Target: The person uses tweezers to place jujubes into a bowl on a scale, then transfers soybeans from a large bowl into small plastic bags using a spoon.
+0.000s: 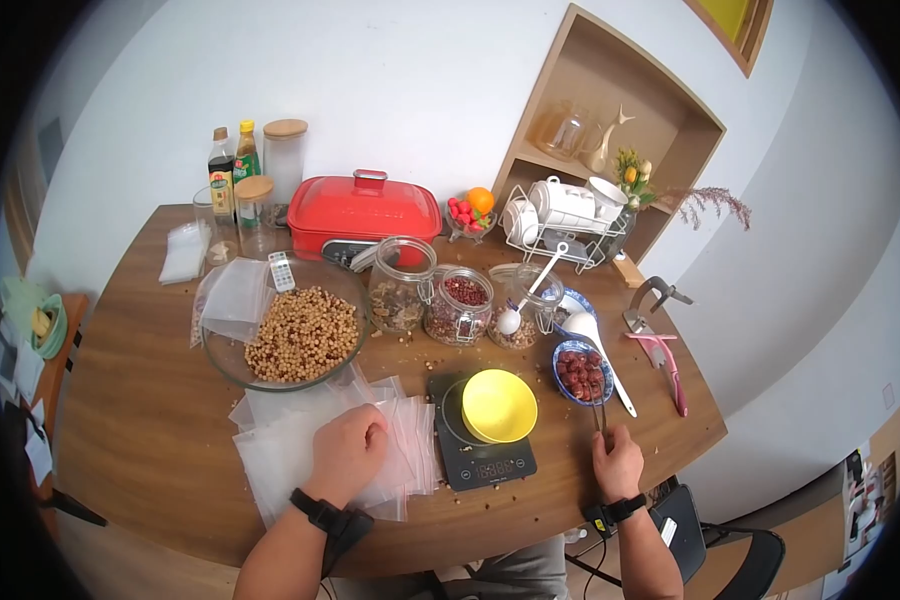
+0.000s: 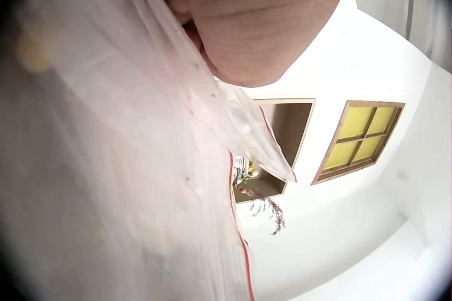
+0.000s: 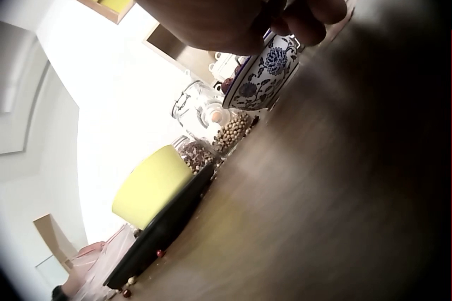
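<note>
My left hand (image 1: pixel 350 452), fingers loosely curled, rests on a spread of clear zip bags (image 1: pixel 270 455). In the left wrist view, a bag (image 2: pixel 141 131) with a red seal line covers part of the fingers. My right hand (image 1: pixel 618 464) grips the thin metal handles of tongs (image 1: pixel 599 416), whose far ends reach into a blue-and-white bowl (image 1: pixel 558 382) of dark red dates (image 1: pixel 581 372). In the right wrist view this hand (image 3: pixel 212 4) is close beside the patterned bowl (image 3: pixel 265 79). Between the hands, a yellow bowl (image 1: pixel 500 405) sits on a black kitchen scale (image 1: pixel 486 468).
A glass bowl (image 1: pixel 355 345) of tan beans stands at left, with bags over its rim. Behind are several clip-lid jars (image 1: pixel 458 322), a red cooker (image 1: pixel 365 205) and a dish rack (image 1: pixel 570 215). A white ladle (image 1: pixel 615 378) and a pink-handled tool (image 1: pixel 667 370) lie at right.
</note>
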The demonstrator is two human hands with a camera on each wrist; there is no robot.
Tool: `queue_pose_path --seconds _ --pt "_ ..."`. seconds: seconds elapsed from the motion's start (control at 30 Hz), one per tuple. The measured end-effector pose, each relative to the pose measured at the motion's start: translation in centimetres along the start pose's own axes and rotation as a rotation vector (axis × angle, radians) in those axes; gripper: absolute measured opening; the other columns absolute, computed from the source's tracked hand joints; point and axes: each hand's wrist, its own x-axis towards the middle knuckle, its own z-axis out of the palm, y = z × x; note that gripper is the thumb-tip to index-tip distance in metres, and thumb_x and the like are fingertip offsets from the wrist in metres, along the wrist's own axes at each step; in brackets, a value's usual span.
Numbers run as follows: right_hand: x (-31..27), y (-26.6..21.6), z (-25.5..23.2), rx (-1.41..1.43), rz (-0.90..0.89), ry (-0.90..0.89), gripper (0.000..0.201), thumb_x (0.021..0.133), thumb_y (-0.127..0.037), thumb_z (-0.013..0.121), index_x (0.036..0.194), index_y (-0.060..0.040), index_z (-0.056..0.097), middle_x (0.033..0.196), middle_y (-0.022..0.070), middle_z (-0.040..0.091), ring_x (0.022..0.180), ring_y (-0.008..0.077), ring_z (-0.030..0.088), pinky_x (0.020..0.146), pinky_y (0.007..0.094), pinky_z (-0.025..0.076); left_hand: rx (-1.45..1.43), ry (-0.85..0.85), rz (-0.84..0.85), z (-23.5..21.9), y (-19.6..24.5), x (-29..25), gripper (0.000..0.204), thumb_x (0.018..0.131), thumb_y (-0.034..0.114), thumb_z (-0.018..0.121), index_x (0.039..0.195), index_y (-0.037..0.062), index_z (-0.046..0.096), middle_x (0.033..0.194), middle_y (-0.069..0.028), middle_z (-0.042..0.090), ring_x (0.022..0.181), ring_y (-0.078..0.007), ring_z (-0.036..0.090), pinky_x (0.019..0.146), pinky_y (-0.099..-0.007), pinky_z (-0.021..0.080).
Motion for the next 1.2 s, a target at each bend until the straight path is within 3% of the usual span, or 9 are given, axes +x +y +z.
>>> queue_pose_path --seconds 0.33,0.83,0.93,1.2 --pt "-0.2 0.7 -0.4 -0.028 -0.038 -0.028 0.027 0.096 -0.03 0.076 0.099 -0.005 0.068 0.082 0.0185 0.07 0.079 0.0415 0.07 0.07 0.0505 0.054 0.006 -0.007 0.0 -0.1 0.2 0.0 0.008 0.09 0.007 0.064 0.09 0.0105 0.071 0.082 -0.0119 0.072 0.074 -0.0345 0.071 0.066 -0.0449 0.055" --pt "-0.5 1.1 -0.4 -0.004 -0.083 -0.021 0.03 0.093 -0.027 0.078 0.109 -0.0034 0.069 0.094 0.0198 0.073 0.087 0.0427 0.072 0.075 0.0512 0.056 -0.003 -0.026 -0.041 0.1 -0.2 0.0 0.007 0.092 0.01 0.064 0.092 0.0111 0.071 0.084 -0.0122 0.072 0.076 -0.0348 0.071 0.069 -0.0454 0.056" --pt "-0.6 1.4 -0.6 0.014 -0.097 -0.003 0.031 0.093 -0.028 0.078 0.11 -0.0034 0.069 0.094 0.0192 0.073 0.087 0.0419 0.072 0.075 0.0508 0.056 0.007 -0.017 -0.024 0.0 0.1 0.0 0.009 0.092 0.008 0.063 0.092 0.009 0.072 0.083 -0.012 0.073 0.073 -0.0308 0.072 0.068 -0.0409 0.056" --pt "-0.9 1.6 -1.0 0.015 -0.085 -0.051 0.031 0.093 -0.027 0.078 0.111 -0.0042 0.068 0.095 0.0185 0.074 0.088 0.0416 0.072 0.076 0.0508 0.057 0.011 -0.022 -0.049 0.1 0.0 0.0 0.01 0.092 0.009 0.063 0.092 0.0111 0.072 0.084 -0.0123 0.073 0.076 -0.0335 0.072 0.069 -0.044 0.056"
